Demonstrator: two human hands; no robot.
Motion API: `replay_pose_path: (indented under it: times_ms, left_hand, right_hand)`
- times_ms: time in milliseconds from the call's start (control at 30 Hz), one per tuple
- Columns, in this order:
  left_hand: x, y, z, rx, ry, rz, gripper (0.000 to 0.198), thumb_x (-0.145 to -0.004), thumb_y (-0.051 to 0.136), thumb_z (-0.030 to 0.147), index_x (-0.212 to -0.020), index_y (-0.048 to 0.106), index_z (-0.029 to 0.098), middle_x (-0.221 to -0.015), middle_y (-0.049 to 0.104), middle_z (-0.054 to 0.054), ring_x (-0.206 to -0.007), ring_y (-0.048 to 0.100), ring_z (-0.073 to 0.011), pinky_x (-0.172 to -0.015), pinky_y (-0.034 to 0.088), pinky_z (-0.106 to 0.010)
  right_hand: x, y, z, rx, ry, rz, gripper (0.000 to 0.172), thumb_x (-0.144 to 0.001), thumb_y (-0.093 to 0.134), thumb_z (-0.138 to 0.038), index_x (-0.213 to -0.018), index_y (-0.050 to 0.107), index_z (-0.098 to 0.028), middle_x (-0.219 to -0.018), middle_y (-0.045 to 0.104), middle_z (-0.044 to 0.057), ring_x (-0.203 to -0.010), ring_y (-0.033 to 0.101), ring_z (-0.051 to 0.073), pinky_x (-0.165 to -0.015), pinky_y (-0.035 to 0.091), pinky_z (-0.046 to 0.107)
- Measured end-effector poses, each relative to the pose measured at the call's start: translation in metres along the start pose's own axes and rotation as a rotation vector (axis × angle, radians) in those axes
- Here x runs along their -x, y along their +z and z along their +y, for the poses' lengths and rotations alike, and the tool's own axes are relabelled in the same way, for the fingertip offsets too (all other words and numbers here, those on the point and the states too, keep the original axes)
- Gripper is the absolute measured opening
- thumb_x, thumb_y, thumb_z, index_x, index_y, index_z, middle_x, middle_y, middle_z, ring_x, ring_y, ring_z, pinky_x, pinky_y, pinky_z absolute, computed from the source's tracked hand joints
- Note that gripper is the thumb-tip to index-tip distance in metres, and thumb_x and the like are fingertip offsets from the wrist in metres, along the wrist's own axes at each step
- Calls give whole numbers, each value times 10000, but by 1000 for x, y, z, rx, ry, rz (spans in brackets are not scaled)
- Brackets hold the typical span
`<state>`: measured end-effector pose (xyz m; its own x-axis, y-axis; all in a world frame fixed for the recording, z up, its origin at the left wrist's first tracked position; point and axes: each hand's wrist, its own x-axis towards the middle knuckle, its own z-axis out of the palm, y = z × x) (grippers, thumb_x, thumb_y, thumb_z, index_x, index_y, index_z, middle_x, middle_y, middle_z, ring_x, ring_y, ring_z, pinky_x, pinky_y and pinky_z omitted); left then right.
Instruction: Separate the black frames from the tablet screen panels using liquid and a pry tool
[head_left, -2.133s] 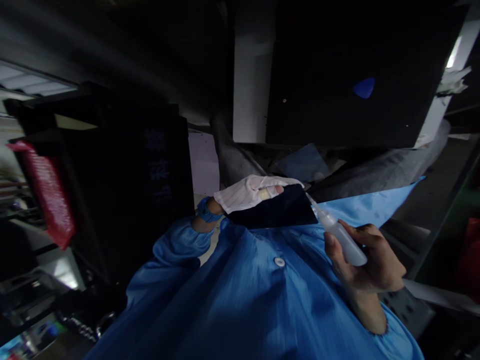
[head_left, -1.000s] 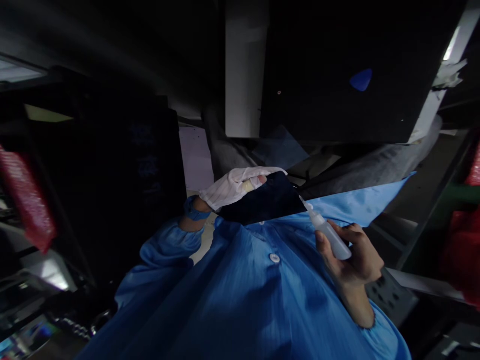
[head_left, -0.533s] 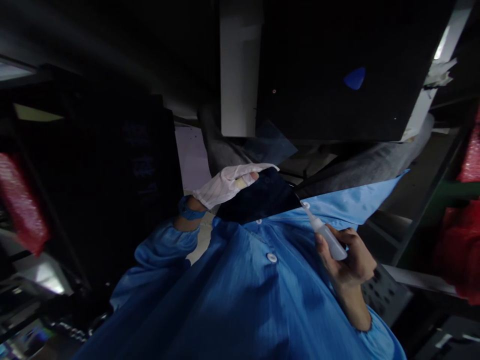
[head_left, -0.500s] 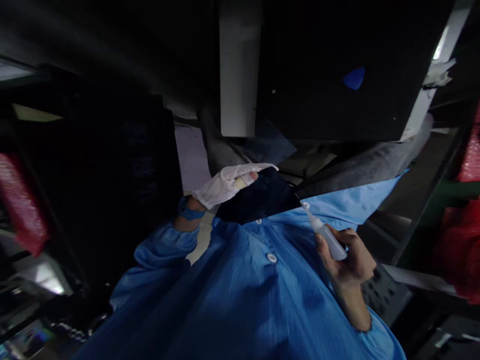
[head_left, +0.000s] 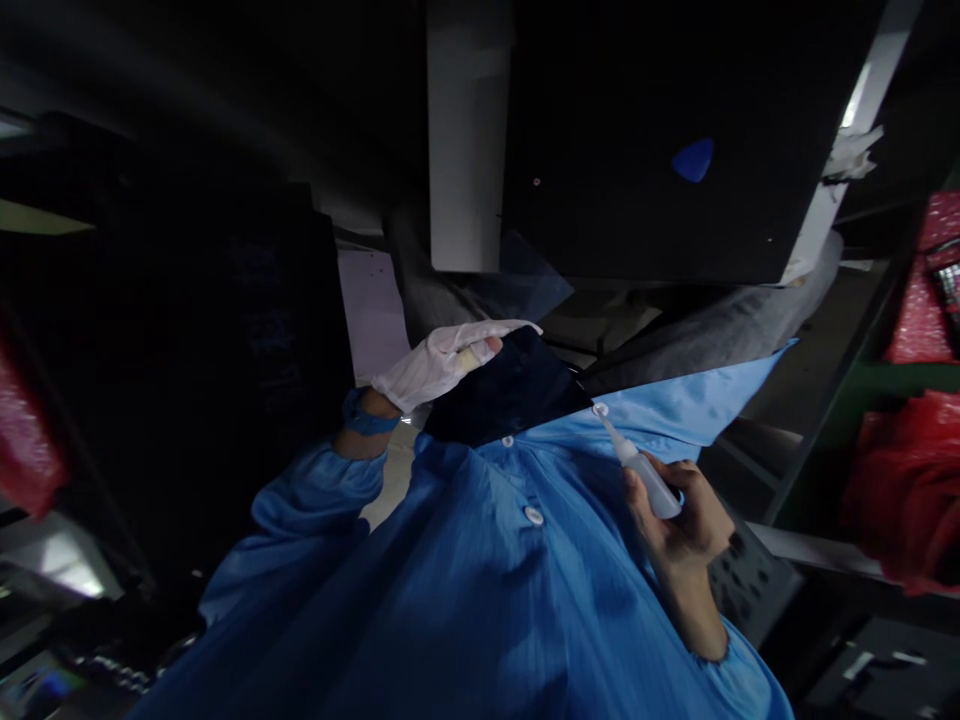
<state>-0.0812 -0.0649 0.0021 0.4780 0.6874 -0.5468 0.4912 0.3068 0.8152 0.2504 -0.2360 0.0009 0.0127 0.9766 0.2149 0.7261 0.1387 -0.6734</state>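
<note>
My left hand (head_left: 442, 362) wears a thin white glove, with a bare thumb tip and a yellowish wrap around the thumb. It is closed on the edge of a dark flat panel (head_left: 514, 392), held in front of my waist; the fingers underneath are hidden. My bare right hand (head_left: 694, 522) grips a small whitish squeeze bottle (head_left: 651, 484) between thumb and fingers. The bottle's thin nozzle (head_left: 609, 428) points up and left, and its tip is close to the panel's right corner. I cannot tell whether the tip touches it.
A black work surface (head_left: 622, 225) lies ahead, bearing a small blue triangular piece (head_left: 693, 160). A grey upright strip (head_left: 466, 140) stands along its left side. On the right is a shelf with red plastic wrapping (head_left: 911, 480). A large dark box-like shape (head_left: 225, 380) stands at left.
The whole view has shifted slightly, so the scene sits a little further left. Both hands keep their grips, and the nozzle stays near the panel's right corner.
</note>
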Motion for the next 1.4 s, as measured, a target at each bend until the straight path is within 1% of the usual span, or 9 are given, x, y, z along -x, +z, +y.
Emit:
replay_pose_path:
  times_ms: [167, 367, 467, 633, 800, 1033, 1167, 1300, 1400]
  left_hand:
    - [-1, -1, 8, -10, -25, -13, 545, -1203, 522, 609, -1576, 772, 300, -1671, 749, -60, -1552, 712, -331, -1421, 486, -553]
    - [-6, 3, 20, 31, -27, -99, 580, -1179, 526, 510, -1635, 715, 206, -1641, 767, -81, -1592, 677, -307, -1412, 481, -511]
    - [-10, 9, 34, -4, -69, -206, 598, -1171, 519, 452, -1691, 673, 201, -1543, 822, -73, -1474, 750, -271, -1355, 525, -429]
    - [-17, 25, 56, 5, -3, -368, 586, -1210, 496, 480, -1692, 679, 202, -1695, 726, -65, -1549, 713, -280, -1363, 498, -369]
    - [-18, 37, 60, -21, 20, -418, 532, -1228, 501, 386, -1700, 670, 208, -1702, 709, -67, -1571, 707, -270, -1355, 513, -372]
    - [-23, 42, 61, -29, 44, -483, 475, -1251, 527, 257, -1707, 659, 249, -1746, 663, -5, -1607, 672, -206, -1362, 510, -297]
    - [-23, 46, 66, -38, 84, -490, 463, -1265, 503, 248, -1696, 665, 205, -1756, 647, -31, -1634, 648, -231, -1386, 503, -336]
    - [-24, 51, 70, -79, 53, -521, 459, -1262, 529, 264, -1695, 680, 254, -1714, 690, -44, -1582, 701, -272, -1323, 569, -370]
    - [-26, 55, 76, -136, 35, -524, 449, -1243, 584, 247, -1676, 704, 261, -1690, 719, -41, -1563, 716, -273, -1293, 567, -345]
  right_hand:
    - [2, -2, 1, 23, -9, 13, 203, -1117, 805, -329, -962, 718, -233, -738, 736, -23, -531, 633, 147, -535, 498, 272]
    - [-17, -3, 7, -237, 318, 235, 238, -1074, 860, -433, -1011, 795, -213, -814, 795, 7, -602, 699, 181, -577, 507, 295]
    - [-61, -3, 21, -346, 340, 186, 275, -1008, 932, -404, -1176, 818, -218, -959, 836, 40, -780, 792, 233, -700, 589, 342]
    - [-165, 12, 48, -454, 92, 197, 337, -994, 940, -295, -1222, 692, -282, -1215, 867, 93, -1128, 864, 309, -1002, 655, 485]
    - [-225, 30, 74, -387, -4, 93, 396, -1006, 923, -433, -1170, 571, -357, -1262, 854, 99, -1111, 829, 269, -963, 669, 479]
    - [-233, 34, 94, -280, 5, -25, 402, -1062, 853, -524, -1288, 583, -330, -1353, 825, 118, -1245, 805, 292, -1147, 630, 540]
    - [-225, 14, 68, -251, 3, 2, 502, -1113, 808, -510, -1468, 604, -218, -1537, 713, 231, -1261, 790, 303, -1021, 645, 438]
    - [-201, -29, 25, -261, -41, 148, 357, -1140, 806, -424, -1438, 703, -256, -1301, 774, 149, -1119, 804, 295, -907, 628, 415]
    - [-185, -64, 1, -230, -44, -298, 311, -1132, 808, -546, -1341, 780, -318, -1167, 811, 77, -1009, 812, 285, -859, 660, 414]
